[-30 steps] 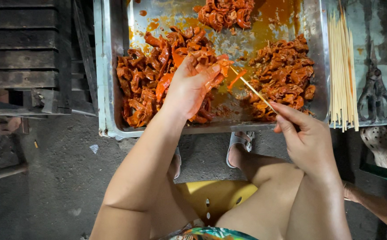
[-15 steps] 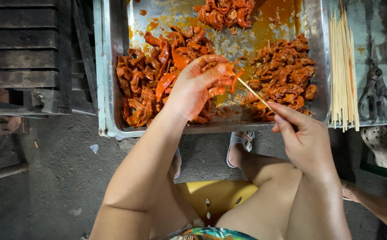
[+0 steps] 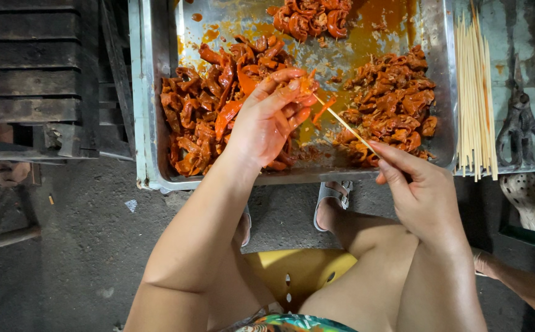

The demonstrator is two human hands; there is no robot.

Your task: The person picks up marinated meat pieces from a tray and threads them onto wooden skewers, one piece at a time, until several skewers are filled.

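Glossy orange meat [image 3: 307,83] | left hand [image 3: 267,123] grip pinching | right hand [image 3: 424,190] grip clamping thin bamboo skewer [image 3: 344,125]

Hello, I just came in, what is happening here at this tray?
A person sitting on a yellow stool is putting marinated meat on a stick. The left hand pinches an orange-red meat piece over the metal tray, and the right hand holds a thin wooden skewer whose tip meets that piece. The tray holds several piles of sauced meat in orange sauce. A bundle of bare skewers lies to the right of the tray, with scissors beyond it.
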